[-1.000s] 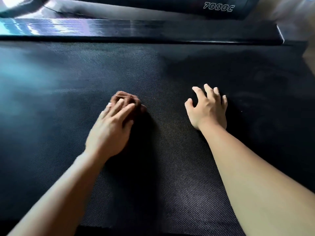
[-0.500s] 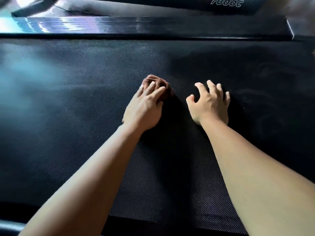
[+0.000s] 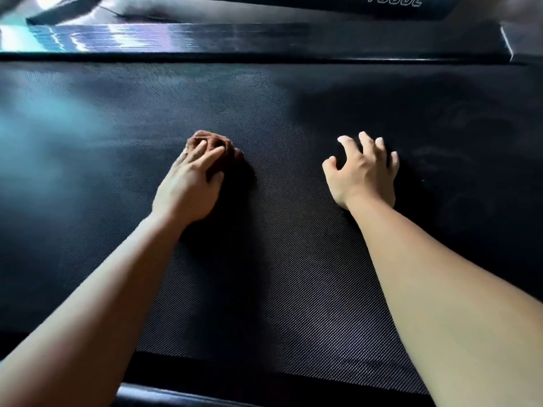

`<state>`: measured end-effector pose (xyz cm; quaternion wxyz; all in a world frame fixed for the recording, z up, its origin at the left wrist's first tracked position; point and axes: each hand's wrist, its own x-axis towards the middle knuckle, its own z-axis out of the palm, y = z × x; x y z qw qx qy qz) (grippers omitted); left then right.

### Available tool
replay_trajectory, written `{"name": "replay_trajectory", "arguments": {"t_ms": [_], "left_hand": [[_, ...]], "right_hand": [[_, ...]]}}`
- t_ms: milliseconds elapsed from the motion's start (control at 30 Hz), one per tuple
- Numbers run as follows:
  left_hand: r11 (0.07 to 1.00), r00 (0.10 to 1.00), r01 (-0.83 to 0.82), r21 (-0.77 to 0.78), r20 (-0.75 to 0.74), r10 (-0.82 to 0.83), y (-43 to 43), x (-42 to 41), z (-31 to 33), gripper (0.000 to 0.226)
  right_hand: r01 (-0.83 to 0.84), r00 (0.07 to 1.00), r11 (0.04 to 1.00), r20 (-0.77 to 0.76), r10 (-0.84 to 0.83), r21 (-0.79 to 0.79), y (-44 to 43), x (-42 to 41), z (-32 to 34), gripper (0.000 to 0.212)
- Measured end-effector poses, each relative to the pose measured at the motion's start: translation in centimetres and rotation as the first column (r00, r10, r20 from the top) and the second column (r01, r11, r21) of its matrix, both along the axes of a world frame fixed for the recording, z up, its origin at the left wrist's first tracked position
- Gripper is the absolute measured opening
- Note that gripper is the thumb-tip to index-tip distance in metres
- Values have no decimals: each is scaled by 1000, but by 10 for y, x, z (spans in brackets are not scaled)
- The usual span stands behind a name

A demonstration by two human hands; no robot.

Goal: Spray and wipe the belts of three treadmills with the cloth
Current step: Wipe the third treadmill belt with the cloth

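Note:
A black textured treadmill belt (image 3: 293, 259) fills most of the head view. On it, left of centre, lies a bunched brown cloth (image 3: 210, 140). My left hand (image 3: 191, 183) lies on top of the cloth, fingers stretched over it and pressing it onto the belt. The cloth's near part is hidden under that hand. My right hand (image 3: 364, 168) is propped on the belt to the right, fingers spread and arched with the tips touching the surface. It holds nothing. No spray bottle is in view.
A glossy black side rail (image 3: 235, 39) runs along the belt's far edge, with a housing bearing a partly cut-off number (image 3: 395, 0) behind it. The near edge of the deck (image 3: 205, 392) shows at the bottom. Faint wipe smears (image 3: 458, 136) mark the belt's right part.
My left hand slid the cloth to the right and away, then back to the left. My right hand has stayed propped in the same spot.

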<state>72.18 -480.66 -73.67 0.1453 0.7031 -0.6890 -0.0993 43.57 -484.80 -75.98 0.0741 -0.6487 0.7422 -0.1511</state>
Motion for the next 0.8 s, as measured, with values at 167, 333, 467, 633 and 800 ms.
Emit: {"name": "replay_trajectory", "arguments": {"t_ms": [167, 333, 467, 633, 800], "left_hand": [[1000, 1000, 7, -27, 8, -7, -36, -47, 2, 54], [968, 971, 241, -72, 12, -241, -14, -109, 0, 52], [928, 929, 370, -37, -9, -371, 35, -111, -3, 52], [927, 927, 374, 6, 5, -374, 82, -64, -2, 60], [986, 986, 165, 4, 24, -165, 85, -15, 2, 54]], "right_hand": [[-1, 1000, 1000, 4, 1, 1, -1, -1, -1, 53], [2, 999, 1000, 40, -2, 0, -1, -2, 1, 52], [-15, 996, 1000, 91, 15, -1, 1, -5, 3, 50], [-85, 990, 996, 113, 82, 20, 7, -9, 10, 46], [-168, 982, 986, 93, 165, 18, 42, -22, 22, 45]]}}
